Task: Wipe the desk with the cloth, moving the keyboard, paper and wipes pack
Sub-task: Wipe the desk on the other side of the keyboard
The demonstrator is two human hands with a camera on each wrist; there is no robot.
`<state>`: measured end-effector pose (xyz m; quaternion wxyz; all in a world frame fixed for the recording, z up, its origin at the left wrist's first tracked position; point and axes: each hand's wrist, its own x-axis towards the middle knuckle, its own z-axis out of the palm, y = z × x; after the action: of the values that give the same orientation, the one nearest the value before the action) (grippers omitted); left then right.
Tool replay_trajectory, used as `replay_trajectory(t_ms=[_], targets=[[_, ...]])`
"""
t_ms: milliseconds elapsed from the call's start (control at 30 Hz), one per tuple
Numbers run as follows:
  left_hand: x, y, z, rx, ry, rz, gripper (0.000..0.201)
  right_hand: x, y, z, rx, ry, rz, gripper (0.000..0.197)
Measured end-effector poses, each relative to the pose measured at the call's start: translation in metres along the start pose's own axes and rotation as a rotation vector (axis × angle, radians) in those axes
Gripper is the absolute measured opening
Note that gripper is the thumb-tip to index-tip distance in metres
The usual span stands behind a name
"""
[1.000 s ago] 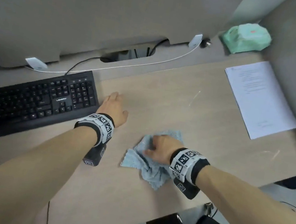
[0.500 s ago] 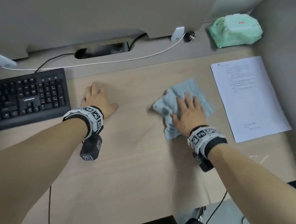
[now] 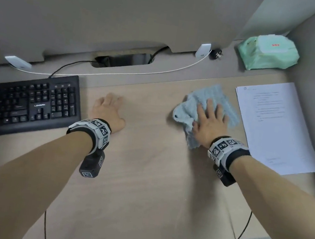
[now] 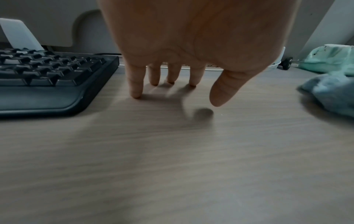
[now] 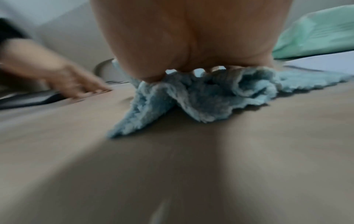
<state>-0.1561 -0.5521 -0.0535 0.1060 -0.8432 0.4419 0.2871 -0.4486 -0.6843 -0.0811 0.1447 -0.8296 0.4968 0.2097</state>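
The right hand (image 3: 210, 125) lies flat, fingers spread, pressing the light blue cloth (image 3: 219, 100) onto the wooden desk (image 3: 143, 178); it grasps nothing, it simply bears down on the bunched fabric. Compared with a second ago, when the cloth sat nearer the front edge in the middle of the desk, it has been swept away from the person and to the right, and now lies just beside the left edge of the printed paper (image 3: 274, 124), not quite touching it as far as the head view shows. The left hand (image 3: 109, 110) has stayed where it was, open, its fingertips (image 4: 137, 94) touching the bare wood just beside the right end of the black keyboard (image 3: 22, 103), thumb lifted off the surface. The green wipes pack (image 3: 269, 52) sits in the far right corner, well apart from both hands. This suggests the open middle strip is largely wiped and the stroke has reached its limit: the paper probably needs to be lifted or slid aside next, since pushing on risks crumpling the sheet. Keyboard and pack also look unmoved yet.
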Motion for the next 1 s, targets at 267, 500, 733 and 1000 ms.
replay_trajectory(t_ms=[267, 500, 733, 1000], targets=[[-0.007, -0.003, -0.008, -0.075, -0.015, 0.032, 0.072, 0.020, -0.136, -0.007, -0.024, -0.053, -0.312, 0.082], [-0.006, -0.030, -0.023, -0.187, 0.004, 0.020, 0.061, 0.049, -0.094, -0.022, -0.021, -0.002, -0.151, 0.078], [-0.015, -0.050, -0.020, -0.093, 0.000, 0.071, 0.062, 0.057, -0.191, -0.028, -0.118, -0.069, -0.399, 0.094], [-0.019, -0.058, -0.021, -0.100, -0.041, 0.080, 0.070, 0.074, -0.143, -0.036, -0.071, -0.016, -0.227, 0.080]])
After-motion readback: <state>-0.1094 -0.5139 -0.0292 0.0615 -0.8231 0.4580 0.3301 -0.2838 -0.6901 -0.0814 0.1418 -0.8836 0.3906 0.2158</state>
